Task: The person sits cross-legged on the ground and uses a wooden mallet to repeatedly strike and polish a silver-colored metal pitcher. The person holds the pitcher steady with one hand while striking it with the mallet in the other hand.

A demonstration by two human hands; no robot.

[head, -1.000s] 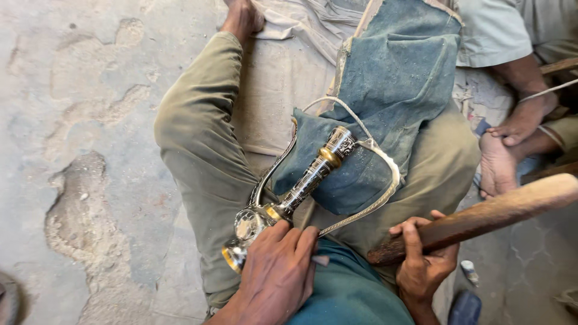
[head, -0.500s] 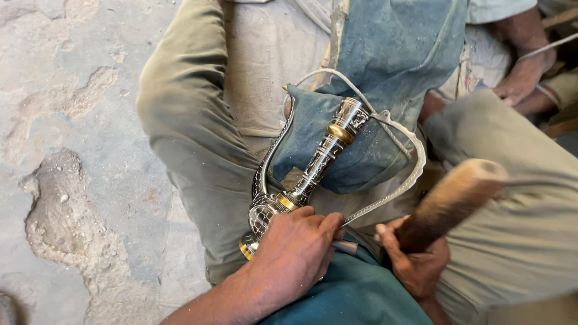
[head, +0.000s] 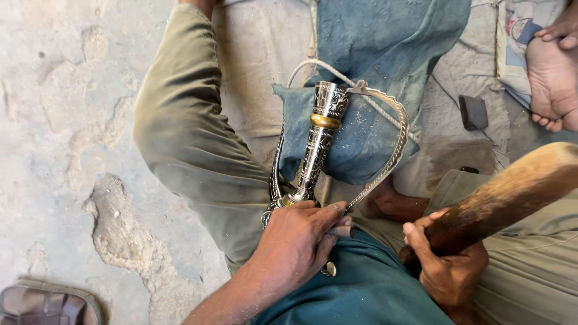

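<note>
The left hand [head: 298,241] is closed around the lower end of an engraved silver sheath [head: 318,147], which lies across the person's lap and points away over a blue cloth [head: 373,72] spread on the thigh. A brass band rings the sheath near its far end, and the dark patterned metal runs down into the fist, so its lower tip is mostly covered; a small round fitting shows just below the knuckles. A curved metal strap [head: 394,144] arcs from the sheath's top round to the same hand, and a pale cord [head: 313,66] loops beside it over the cloth. The right hand [head: 448,265] is wrapped tight on the thin end of a wooden mallet [head: 512,189], whose thick, worn head rises to the right, apart from the sheath. Another person's hand [head: 551,81] rests at the upper right, near a small dark block [head: 473,112], possibly a stone, on the sacking. A brown sandal [head: 42,306] lies on the rough concrete floor [head: 66,120] at lower left.
</note>
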